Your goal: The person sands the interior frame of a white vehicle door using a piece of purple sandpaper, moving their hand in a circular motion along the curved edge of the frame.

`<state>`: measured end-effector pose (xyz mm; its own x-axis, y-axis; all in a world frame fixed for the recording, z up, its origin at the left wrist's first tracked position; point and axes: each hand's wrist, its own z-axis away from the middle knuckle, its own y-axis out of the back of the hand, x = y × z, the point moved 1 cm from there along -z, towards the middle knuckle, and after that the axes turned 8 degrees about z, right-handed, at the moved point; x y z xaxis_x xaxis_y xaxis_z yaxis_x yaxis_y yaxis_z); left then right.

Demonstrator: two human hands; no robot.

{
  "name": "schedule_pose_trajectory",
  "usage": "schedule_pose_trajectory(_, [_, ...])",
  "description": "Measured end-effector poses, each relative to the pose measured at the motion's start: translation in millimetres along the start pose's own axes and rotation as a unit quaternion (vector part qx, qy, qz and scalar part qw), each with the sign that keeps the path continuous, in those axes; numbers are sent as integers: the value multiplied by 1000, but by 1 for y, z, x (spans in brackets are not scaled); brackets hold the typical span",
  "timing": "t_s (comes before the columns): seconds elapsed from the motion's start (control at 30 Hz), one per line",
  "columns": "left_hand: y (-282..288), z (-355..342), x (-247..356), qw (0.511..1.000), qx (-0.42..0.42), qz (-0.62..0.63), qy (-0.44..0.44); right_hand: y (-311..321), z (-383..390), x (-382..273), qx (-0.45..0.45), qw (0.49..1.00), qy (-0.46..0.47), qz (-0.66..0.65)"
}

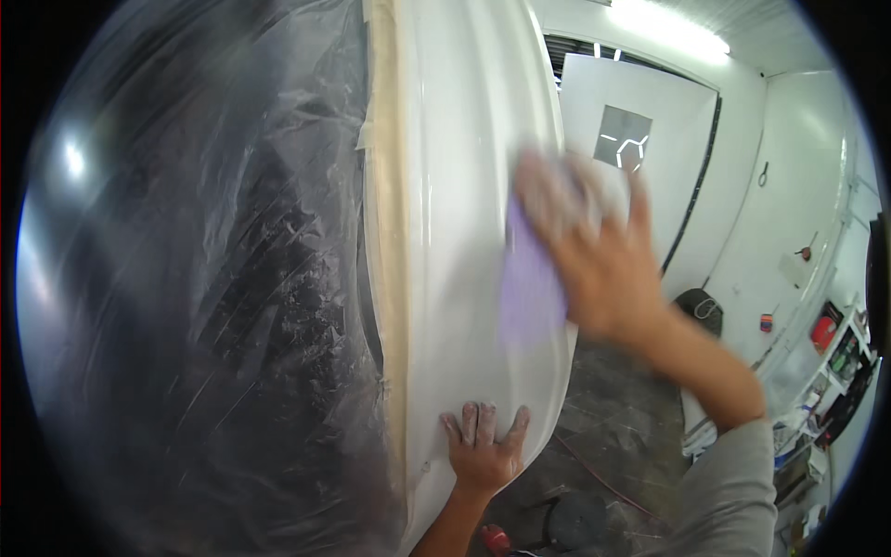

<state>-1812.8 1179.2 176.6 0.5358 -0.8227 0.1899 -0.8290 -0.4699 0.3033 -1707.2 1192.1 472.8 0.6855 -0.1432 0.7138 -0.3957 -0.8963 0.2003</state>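
My right hand (pixel 603 260) presses a sheet of purple sandpaper (pixel 531 278) against the right side of a long white vehicle body panel (pixel 464 232). Motion smears the fingers and the sheet, and the hand covers part of it. Lower down, my left hand (pixel 487 450) lies on the same panel with its fingers apart, holding nothing. Pale dust coats the fingertips of both hands. Along the panel's left edge runs beige masking tape (pixel 388 186), which borders clear plastic film (pixel 232 278) over a dark surface.
Right of the panel is a dark floor (pixel 613 399) with a thin red hose (pixel 603 478) across it. A red object (pixel 496 538) sits low near the panel. A white door (pixel 640 139) stands beyond, and loaded shelves (pixel 831 371) line the right wall.
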Motion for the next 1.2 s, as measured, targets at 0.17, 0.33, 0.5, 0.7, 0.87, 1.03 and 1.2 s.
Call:
schedule_pose_trajectory(0.17, [-10,-3,-4,1000,11,-10,-1,-8,-12,3,-3,999,0,47])
schedule_pose_trajectory(0.33, [-7,-1,5,1000,22,0,8,18,-66,39,41,999,-18,21])
schedule_pose_trajectory(0.5, [-3,9,2,1000,-22,-1,-6,5,-68,53,34,996,26,78])
schedule_pose_trajectory(0.7, [-10,15,-1,999,11,-16,-25,25,-154,113,52,985,113,117])
schedule_pose_trajectory(0.87, [-9,14,-1,1000,10,-2,-7,6,-84,78,32,984,112,138])
schedule_pose_trajectory(1.03, [-8,14,2,995,-51,83,35,24,-195,140,47,949,120,287])
schedule_pose_trajectory(1.2, [-6,20,3,998,-29,53,28,25,-210,145,74,947,169,263])
